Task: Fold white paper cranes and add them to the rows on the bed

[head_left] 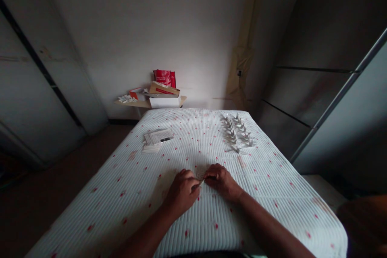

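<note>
Both hands meet low over the middle of the padded cloth cover, pinching a small piece of folded paper (202,180) between them. My left hand (184,187) has its thumb and fingers closed on the paper's left side. On the other side, the fingers of my right hand (220,179) are closed on it too. Most of the paper is hidden by the fingers, so its shape cannot be made out. Several folded paper cranes (237,133) stand in two rows at the far right. Toward the far left lies a stack of printed paper sheets (157,137).
White ribbed cloth (193,125) with red spots covers the table. Behind it, a small shelf (142,104) carries a white box (165,102), a red bag (165,77) and a pile of small white pieces (127,98). A dark cabinet (302,88) stands at the right.
</note>
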Tool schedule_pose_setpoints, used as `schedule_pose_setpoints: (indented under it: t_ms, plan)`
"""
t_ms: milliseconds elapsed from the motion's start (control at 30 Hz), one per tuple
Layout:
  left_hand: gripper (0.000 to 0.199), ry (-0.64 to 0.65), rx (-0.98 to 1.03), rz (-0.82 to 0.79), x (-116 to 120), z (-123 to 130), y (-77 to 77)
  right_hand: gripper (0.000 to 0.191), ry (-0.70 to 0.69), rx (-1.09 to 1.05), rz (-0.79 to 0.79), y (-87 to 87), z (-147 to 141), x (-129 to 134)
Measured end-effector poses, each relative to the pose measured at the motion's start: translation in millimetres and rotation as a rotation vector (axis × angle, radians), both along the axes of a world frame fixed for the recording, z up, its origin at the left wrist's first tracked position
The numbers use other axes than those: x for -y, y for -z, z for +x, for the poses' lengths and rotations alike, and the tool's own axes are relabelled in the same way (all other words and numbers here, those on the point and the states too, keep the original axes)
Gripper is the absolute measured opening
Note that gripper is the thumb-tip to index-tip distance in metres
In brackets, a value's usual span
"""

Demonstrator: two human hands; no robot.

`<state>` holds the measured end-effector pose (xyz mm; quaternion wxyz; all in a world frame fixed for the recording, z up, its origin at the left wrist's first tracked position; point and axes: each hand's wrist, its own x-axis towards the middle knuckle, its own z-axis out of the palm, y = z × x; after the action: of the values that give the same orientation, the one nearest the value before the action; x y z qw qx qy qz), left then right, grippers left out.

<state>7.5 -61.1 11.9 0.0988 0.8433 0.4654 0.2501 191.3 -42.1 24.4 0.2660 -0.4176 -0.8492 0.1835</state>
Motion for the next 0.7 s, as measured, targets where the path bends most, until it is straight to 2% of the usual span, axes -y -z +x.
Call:
schedule_pose_setpoints:
  t_ms: [233, 400, 700]
  plan:
    - [0.022, -0.056, 0.074, -0.061, -4, 3, 3.1, 0.017, 0.185, 0.162, -0.121, -0.6, -12, -8]
    - [0.015, -0.066, 0.131, -0.093, -6, 1, 6.6, 0.017, 0.211, 0.218, -0.152, 2.0, -14, -13]
    - [0.023, -0.049, 0.129, -0.098, -4, -1, 5.7, 0.021, 0.288, 0.324, -0.172, -6.5, -20, -9]
